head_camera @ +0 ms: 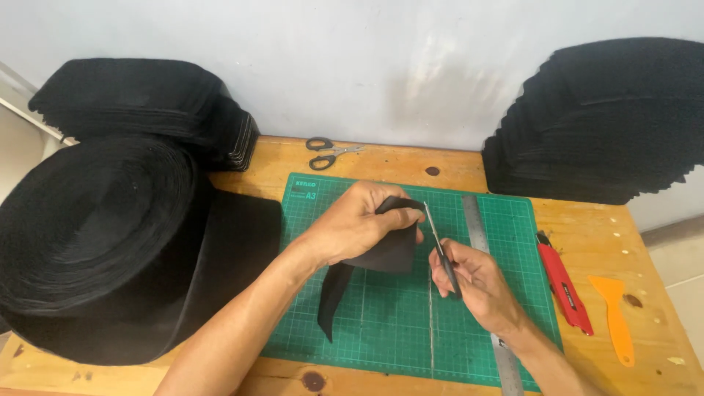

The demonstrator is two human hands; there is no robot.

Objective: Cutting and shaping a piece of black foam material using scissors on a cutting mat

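The cutting step looks under way: over the green mat, the left hand pinches a black strip while the right hand — fingers closed on scissors — sets the blades at its 3 o'clock edge. Next calls for a steady snip — strip held taut.

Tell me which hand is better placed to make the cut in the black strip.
Right. The right hand holds the small scissors, blades at the black strip; the left hand pinches it.

One camera sits on the person's head. It looks down and forward at the green mat in the middle, close up. The wall fills the top.
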